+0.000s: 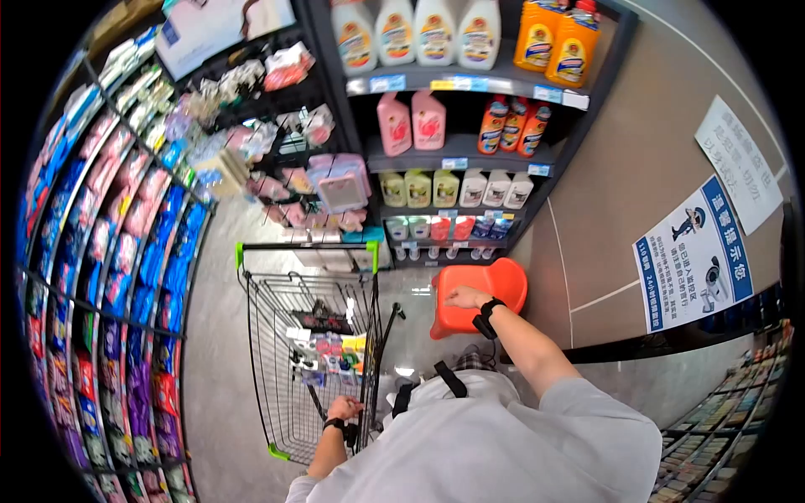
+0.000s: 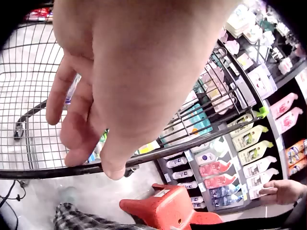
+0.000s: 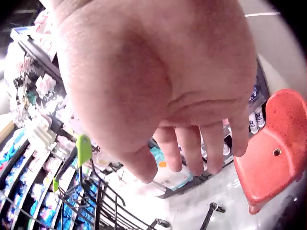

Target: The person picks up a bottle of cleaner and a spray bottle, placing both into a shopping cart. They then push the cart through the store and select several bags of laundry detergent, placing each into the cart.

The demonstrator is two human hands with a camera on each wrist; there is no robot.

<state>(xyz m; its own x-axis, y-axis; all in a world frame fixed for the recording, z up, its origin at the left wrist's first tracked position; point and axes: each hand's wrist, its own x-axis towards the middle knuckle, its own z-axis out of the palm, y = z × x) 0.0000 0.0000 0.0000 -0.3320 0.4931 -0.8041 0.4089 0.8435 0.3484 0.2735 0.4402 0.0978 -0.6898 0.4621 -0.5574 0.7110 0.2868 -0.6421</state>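
My left hand [image 1: 344,409] is beside the side rim of a wire shopping cart [image 1: 369,256]. In the left wrist view, that hand [image 2: 120,72] has its fingers loosely bent and its thumb over the cart's black rim [image 2: 192,143]; whether it touches the rim is unclear. Colourful packages [image 1: 340,345] lie inside the cart. My right hand [image 1: 466,297] appears above a red plastic stool [image 1: 499,281], holding nothing. Seen from the right wrist, the hand [image 3: 168,72] hangs with relaxed, slightly spread fingers, and the stool [image 3: 268,165] is to its right.
Shelves of bottles [image 1: 415,189] stand ahead, with hanging goods [image 1: 289,67] to their left. A long rack of packaged goods [image 1: 109,268] curves along the left. Right of the stool is a tiled wall [image 1: 579,226] with a printed notice [image 1: 696,256]. Grey floor [image 1: 218,377] lies between cart and rack.
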